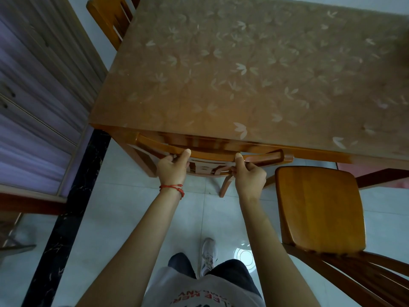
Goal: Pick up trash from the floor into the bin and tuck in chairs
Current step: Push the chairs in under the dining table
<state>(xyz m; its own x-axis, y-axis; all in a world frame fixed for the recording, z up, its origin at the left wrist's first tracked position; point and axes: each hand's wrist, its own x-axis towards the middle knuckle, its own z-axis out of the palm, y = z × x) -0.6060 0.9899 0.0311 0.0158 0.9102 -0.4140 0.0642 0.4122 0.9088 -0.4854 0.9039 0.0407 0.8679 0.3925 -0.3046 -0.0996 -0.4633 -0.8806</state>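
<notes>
Filling the upper frame: a large rectangular wooden table under a tan leaf-patterned cover, near edge running left to right. Pushed in below that edge: an orange-brown wooden chair with a curved top rail, seat hidden under the tabletop, rail's long axis parallel to the table edge and just beside it, one rear leg showing on the pale tiles. Looks close to fully tucked; any remaining push would go straight ahead, away from the body, with little gap left between rail and table.

To the right, well out from the table: a second orange-brown wooden chair with a bare square seat, backrest slats toward the lower right corner. Probably next to be tucked, lying nearer the right arm, front edge of its seat facing the table. At the far left corner of the table, a third slatted wooden chair. Along the left, a cabinet with pale purple panels and a dark marble floor strip.

Left hand, red cord at the wrist, curled round the rail left of centre, thumb on top. Right hand gripping the rail right of centre, thumb likewise up. No trash or bin in sight on the visible floor.
</notes>
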